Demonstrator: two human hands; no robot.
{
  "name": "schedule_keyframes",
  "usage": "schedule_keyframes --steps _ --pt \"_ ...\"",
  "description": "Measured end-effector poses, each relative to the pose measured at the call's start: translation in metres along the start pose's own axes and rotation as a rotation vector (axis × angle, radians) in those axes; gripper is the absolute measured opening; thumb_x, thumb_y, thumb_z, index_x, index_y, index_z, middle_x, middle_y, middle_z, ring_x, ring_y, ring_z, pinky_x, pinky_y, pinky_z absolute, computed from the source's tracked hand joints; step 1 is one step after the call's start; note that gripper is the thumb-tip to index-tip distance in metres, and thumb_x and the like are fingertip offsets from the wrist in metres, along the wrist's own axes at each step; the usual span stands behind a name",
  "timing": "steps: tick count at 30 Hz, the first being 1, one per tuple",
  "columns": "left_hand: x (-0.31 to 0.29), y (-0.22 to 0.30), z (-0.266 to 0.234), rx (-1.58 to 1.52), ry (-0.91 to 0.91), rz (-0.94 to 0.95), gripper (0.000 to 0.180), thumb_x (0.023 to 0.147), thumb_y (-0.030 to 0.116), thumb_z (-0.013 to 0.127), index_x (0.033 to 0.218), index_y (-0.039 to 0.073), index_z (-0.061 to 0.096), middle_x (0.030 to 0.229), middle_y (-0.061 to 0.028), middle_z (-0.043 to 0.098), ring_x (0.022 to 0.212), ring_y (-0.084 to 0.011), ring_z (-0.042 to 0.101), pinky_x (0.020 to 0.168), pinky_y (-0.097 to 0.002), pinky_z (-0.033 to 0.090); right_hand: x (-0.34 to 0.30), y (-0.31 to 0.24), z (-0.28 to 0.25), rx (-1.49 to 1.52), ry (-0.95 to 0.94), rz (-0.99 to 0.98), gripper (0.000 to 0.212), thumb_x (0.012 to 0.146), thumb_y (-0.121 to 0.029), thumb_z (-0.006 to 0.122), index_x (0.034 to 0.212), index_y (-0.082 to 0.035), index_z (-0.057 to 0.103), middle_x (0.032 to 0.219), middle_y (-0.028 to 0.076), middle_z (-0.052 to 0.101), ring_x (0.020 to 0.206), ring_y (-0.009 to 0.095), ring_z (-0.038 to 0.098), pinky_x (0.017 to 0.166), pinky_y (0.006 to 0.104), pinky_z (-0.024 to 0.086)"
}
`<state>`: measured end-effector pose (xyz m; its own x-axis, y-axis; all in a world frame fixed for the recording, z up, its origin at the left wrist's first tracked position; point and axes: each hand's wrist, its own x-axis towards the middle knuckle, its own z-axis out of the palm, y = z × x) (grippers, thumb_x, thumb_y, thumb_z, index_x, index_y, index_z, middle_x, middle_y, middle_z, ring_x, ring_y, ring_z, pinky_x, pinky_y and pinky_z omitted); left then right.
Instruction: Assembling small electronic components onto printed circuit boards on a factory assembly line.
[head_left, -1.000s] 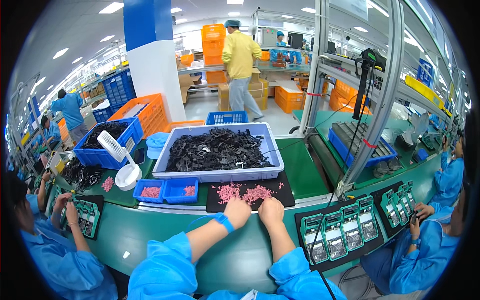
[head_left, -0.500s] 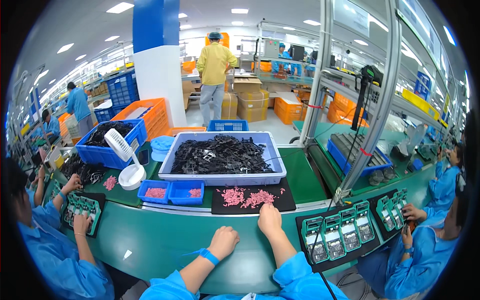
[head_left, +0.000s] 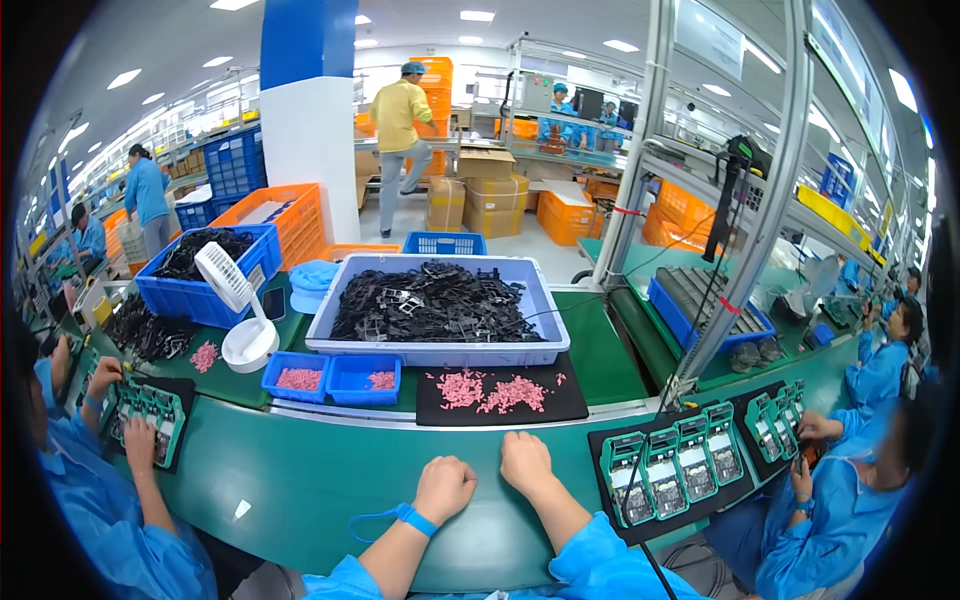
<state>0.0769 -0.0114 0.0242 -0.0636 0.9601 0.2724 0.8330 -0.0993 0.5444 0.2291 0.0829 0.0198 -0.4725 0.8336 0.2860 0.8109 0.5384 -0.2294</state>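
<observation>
The left hand (head_left: 446, 488) and right hand (head_left: 525, 460) were loosely curled over the green surface (head_left: 300, 470), whether gripping anything I could not tell, near pink pieces (head_left: 516, 396) spread on a black mat (head_left: 570, 404), presumably so such small parts showed up clearly within reach.

No text can be read. At the left, a pale label (head_left: 258, 276) stands on the wall of a blue bin (head_left: 185, 300); its print is too small to tell. High at the far right, a pale panel (head_left: 709, 38) hangs by the metal frame (head_left: 650, 130), its surface too faint to make out. Farther back, the cabinet (head_left: 540, 94) bears small marks, blurred by distance, and whatever the cartons (head_left: 497, 212) carry is blurred too. Near right, the boards (head_left: 632, 497) in green frames show pale patches too small to read.
</observation>
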Motion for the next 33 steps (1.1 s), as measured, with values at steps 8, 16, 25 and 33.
schedule_keyframes --steps 8,16,25,33 --pt "-0.004 -0.002 0.001 0.011 -0.013 0.066 0.006 0.074 0.014 0.068 0.074 0.009 0.071 0.078 -0.0112 0.064 0.081 -0.0313 0.059 0.076 -0.0417 0.048 -0.003 0.006 0.005 0.023 0.006 -0.005 0.008 0.079 -0.009 0.058 0.081 -0.001 0.06 0.085 0.019 0.063 0.082 0.036 0.061 0.075 0.0459 0.049" --pt "-0.006 -0.001 0.003 0.036 0.017 0.083 0.005 0.074 0.013 0.066 0.072 0.009 0.068 0.077 -0.0108 0.064 0.08 -0.0312 0.059 0.076 -0.0414 0.048 -0.004 0.003 0.003 0.015 0.008 0.003 0.008 0.079 -0.007 0.056 0.082 -0.001 0.06 0.086 0.019 0.063 0.083 0.036 0.061 0.076 0.0462 0.049" --pt "-0.006 -0.003 0.0 0.038 0.014 0.111 0.007 0.074 0.013 0.062 0.072 0.008 0.067 0.078 -0.0128 0.062 0.081 -0.032 0.059 0.075 -0.0421 0.048 -0.003 -0.001 -0.001 0.064 0.001 0.024 0.009 0.081 -0.009 0.057 0.085 -0.002 0.06 0.087 0.019 0.063 0.083 0.037 0.061 0.077 0.0462 0.049" --pt "-0.001 0.004 -0.006 -0.087 0.189 -0.031 0.005 0.077 0.01 0.065 0.077 0.006 0.066 0.082 -0.0131 0.062 0.084 -0.033 0.057 0.075 -0.0424 0.047 -0.013 -0.03 0.002 0.787 -0.123 0.089 0.013 0.092 -0.012 0.052 0.092 0.001 0.054 0.079 0.015 0.066 0.074 0.024 0.068 0.068 0.034 0.054"
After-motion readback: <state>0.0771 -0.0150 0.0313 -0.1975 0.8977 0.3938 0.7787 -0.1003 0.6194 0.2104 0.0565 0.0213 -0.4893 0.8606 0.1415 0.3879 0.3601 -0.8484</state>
